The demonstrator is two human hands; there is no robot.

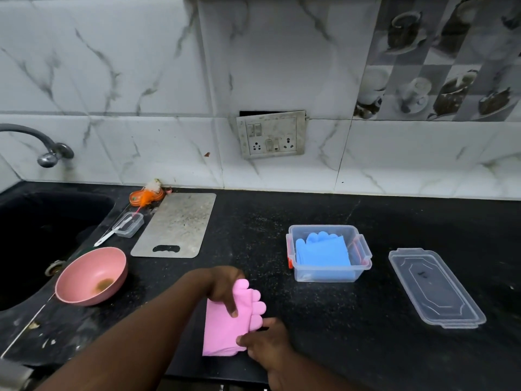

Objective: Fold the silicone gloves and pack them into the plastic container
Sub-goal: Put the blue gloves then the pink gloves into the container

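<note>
A pink silicone glove lies folded on the black counter near the front edge, its fingertips pointing up and right. My left hand presses on its upper part with fingers curled over it. At the glove's lower right edge, my right hand pinches the fold. A clear plastic container stands to the upper right, holding folded blue gloves. Its clear lid lies flat farther right on the counter.
A pink bowl sits at the left beside the black sink. Behind it lie a grey cutting board, a small clear box with a white utensil, and an orange scrubber. A tap and a wall socket are on the tiled wall.
</note>
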